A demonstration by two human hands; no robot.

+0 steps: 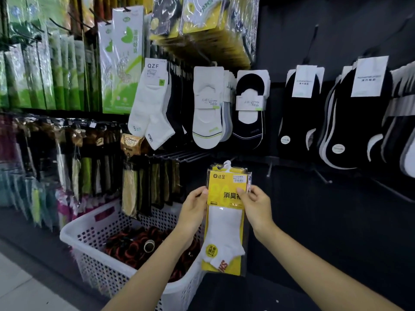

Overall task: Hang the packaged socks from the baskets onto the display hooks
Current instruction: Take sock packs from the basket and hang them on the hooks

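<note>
Right at the middle of the view, a flat clear-plastic pack of white ankle socks on a yellow card [226,218] is held upright in front of the dark display wall, its white plastic hanger loop [227,165] at the top, where it meets the tip of a thin black metal display hook [221,167]; whether the loop is already threaded on it cannot be told. The left hand [195,208] pinches the pack's left edge with thumb on the front, and the right hand [254,204] pinches the right edge likewise, so both hands are clamped on the same pack, one at each side. Below and to the left stands a white perforated plastic basket [94,232] holding dark packaged goods with red-orange markings [137,245]. Just above the pack, a row of bare black pegs [179,154] juts from the wall. Higher up hang white QZF crew socks [149,104], white low-cut socks [206,111], black low-cut socks [249,108] and, further right, more black socks with white card labels [301,113]. Green boxed packs [121,61] fill the upper left.
</note>
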